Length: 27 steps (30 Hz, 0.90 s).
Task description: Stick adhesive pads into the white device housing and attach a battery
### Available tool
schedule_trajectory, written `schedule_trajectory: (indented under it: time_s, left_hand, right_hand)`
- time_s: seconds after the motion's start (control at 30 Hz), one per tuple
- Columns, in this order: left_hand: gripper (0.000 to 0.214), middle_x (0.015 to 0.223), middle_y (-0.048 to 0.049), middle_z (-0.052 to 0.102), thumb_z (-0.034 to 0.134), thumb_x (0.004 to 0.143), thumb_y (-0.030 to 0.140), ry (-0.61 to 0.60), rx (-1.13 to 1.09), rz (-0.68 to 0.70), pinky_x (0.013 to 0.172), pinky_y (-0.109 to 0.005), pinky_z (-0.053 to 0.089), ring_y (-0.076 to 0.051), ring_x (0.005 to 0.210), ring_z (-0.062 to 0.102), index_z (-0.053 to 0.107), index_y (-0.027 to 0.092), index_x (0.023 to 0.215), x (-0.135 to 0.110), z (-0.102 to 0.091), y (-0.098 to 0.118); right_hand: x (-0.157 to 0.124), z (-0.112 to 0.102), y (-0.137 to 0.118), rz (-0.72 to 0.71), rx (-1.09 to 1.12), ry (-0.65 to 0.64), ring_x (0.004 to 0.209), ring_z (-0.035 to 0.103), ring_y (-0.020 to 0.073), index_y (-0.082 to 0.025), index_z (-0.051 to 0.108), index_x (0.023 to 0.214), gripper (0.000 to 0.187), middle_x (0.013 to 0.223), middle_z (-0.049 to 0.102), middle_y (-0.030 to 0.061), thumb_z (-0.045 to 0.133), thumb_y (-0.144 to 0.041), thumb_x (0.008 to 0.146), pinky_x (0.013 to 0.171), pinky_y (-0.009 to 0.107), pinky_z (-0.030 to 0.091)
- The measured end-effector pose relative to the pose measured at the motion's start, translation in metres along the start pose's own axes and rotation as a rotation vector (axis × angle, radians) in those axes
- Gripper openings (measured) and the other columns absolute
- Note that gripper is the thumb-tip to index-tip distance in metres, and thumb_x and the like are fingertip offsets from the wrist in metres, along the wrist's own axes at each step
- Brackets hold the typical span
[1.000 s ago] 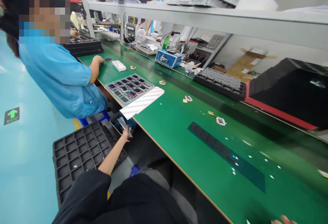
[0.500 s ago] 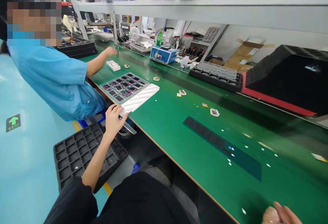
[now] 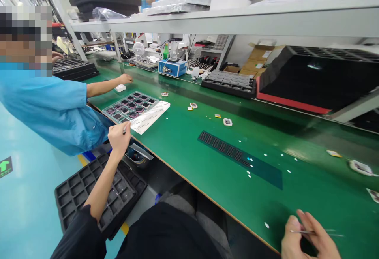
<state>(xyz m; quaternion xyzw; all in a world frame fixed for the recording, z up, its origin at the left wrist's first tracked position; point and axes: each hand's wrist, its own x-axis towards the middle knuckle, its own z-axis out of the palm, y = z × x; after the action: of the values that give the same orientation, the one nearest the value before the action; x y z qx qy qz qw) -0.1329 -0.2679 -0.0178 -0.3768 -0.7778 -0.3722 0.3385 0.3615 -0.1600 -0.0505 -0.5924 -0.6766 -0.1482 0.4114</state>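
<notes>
My left hand [image 3: 118, 137] reaches to the left edge of the green table [image 3: 207, 172], and its fingertips pinch the near corner of a white perforated sheet [image 3: 150, 117]. That sheet lies partly over a grey tray of dark square parts [image 3: 127, 107]. A clear strip [image 3: 141, 151] hangs just below my left hand, over a round bin. My right hand [image 3: 308, 236] is at the bottom right, over the table's near edge, with its fingers closed on thin metal tweezers [image 3: 316, 232].
A co-worker in a blue shirt [image 3: 50, 109] leans in from the left, one hand [image 3: 126, 78] near a small white box [image 3: 120, 88]. A black compartment tray [image 3: 97, 192] lies on the floor. On the table are a dark perforated strip [image 3: 237, 156], small loose parts [image 3: 227, 122], black trays [image 3: 227, 83] and a blue device [image 3: 171, 67].
My left hand rose from the bin below the table edge to the white sheet's corner. My right hand came further into view, now showing the tweezers. The co-worker's arm stretched out over the table.
</notes>
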Motion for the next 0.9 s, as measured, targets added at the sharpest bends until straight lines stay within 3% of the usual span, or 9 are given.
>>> schedule_trajectory:
  time_s: [0.13,0.2,0.27,0.37,0.47,0.53,0.63,0.77,0.9]
  left_hand:
    - [0.033,0.089,-0.013,0.08,0.052,0.101,0.035,0.176,-0.083,0.056,0.08,-0.036,0.053,-0.024,0.082,0.074,0.076,0.014,0.094,0.014,-0.01,0.034]
    - [0.02,0.088,-0.0101,0.08,0.06,0.097,0.027,0.269,-0.226,0.245,0.077,-0.032,0.056,-0.021,0.08,0.075,0.076,0.016,0.098,0.009,-0.017,0.061]
    - [0.016,0.087,-0.0084,0.081,0.063,0.096,0.022,0.278,-0.437,0.512,0.078,-0.033,0.059,-0.022,0.084,0.077,0.075,0.017,0.106,-0.004,-0.022,0.089]
    - [0.017,0.086,-0.0072,0.081,0.063,0.097,0.025,0.06,-0.713,0.836,0.078,-0.034,0.063,-0.025,0.093,0.079,0.073,0.018,0.109,-0.026,-0.018,0.116]
    - [0.013,0.093,-0.005,0.082,0.063,0.098,0.024,-0.288,-0.715,1.088,0.079,-0.031,0.062,-0.023,0.1,0.078,0.075,0.021,0.102,-0.033,0.002,0.127]
    - [0.021,0.103,-0.0059,0.081,0.056,0.101,0.027,-0.54,-0.637,1.175,0.084,-0.034,0.061,-0.025,0.107,0.075,0.076,0.023,0.101,-0.029,0.016,0.131]
    - [0.03,0.118,-0.0105,0.077,0.048,0.104,0.032,-0.827,-0.541,1.165,0.095,-0.044,0.055,-0.029,0.115,0.069,0.074,0.024,0.117,-0.021,0.03,0.142]
    - [0.036,0.112,-0.0144,0.073,0.052,0.101,0.04,-0.939,-0.476,1.187,0.091,-0.045,0.052,-0.03,0.102,0.068,0.068,0.024,0.13,-0.021,0.037,0.164]
    - [0.037,0.106,-0.0189,0.071,0.056,0.098,0.039,-0.914,-0.393,1.114,0.085,-0.045,0.052,-0.032,0.098,0.066,0.071,0.016,0.123,-0.025,0.052,0.186]
  right_hand:
    - [0.002,-0.008,-0.009,0.013,0.016,-0.018,0.069,0.075,0.0329,-0.015,0.072,0.124,0.04,0.081,0.078,0.0133,0.057,-0.04,0.097,0.051,0.036,0.052]
    - [0.002,-0.008,-0.012,0.058,0.035,-0.054,0.077,0.076,0.0334,-0.011,0.072,0.123,0.042,0.088,0.079,0.0155,0.054,-0.04,0.098,0.058,0.036,0.054]
    - [0.001,-0.007,-0.012,0.097,0.024,-0.07,0.081,0.076,0.0321,-0.01,0.072,0.122,0.043,0.092,0.079,0.0154,0.052,-0.042,0.099,0.061,0.035,0.053]
    - [-0.001,-0.005,-0.009,0.12,0.023,-0.056,0.081,0.076,0.0285,-0.013,0.071,0.122,0.042,0.095,0.079,0.0125,0.051,-0.043,0.1,0.063,0.033,0.053]
    - [-0.001,-0.005,-0.007,0.107,0.066,-0.067,0.082,0.076,0.0261,-0.014,0.071,0.121,0.041,0.098,0.079,0.0117,0.051,-0.043,0.1,0.068,0.032,0.054]
    - [-0.001,-0.006,-0.007,0.097,0.088,-0.101,0.083,0.076,0.025,-0.014,0.071,0.121,0.04,0.099,0.079,0.0115,0.05,-0.042,0.1,0.071,0.032,0.055]
    - [0.001,-0.006,-0.008,0.134,0.086,-0.154,0.084,0.075,0.0251,-0.018,0.07,0.121,0.038,0.098,0.078,0.0107,0.049,-0.041,0.1,0.073,0.034,0.056]
    - [0.015,-0.01,-0.003,0.148,0.103,-0.292,0.085,0.074,0.028,-0.016,0.069,0.122,0.042,0.092,0.077,0.0105,0.047,-0.043,0.098,0.071,0.037,0.057]
    - [0.054,-0.022,0.002,-0.021,0.12,-0.538,0.083,0.073,0.0276,-0.016,0.066,0.13,0.046,0.103,0.076,0.013,0.047,-0.044,0.098,0.071,0.038,0.057]
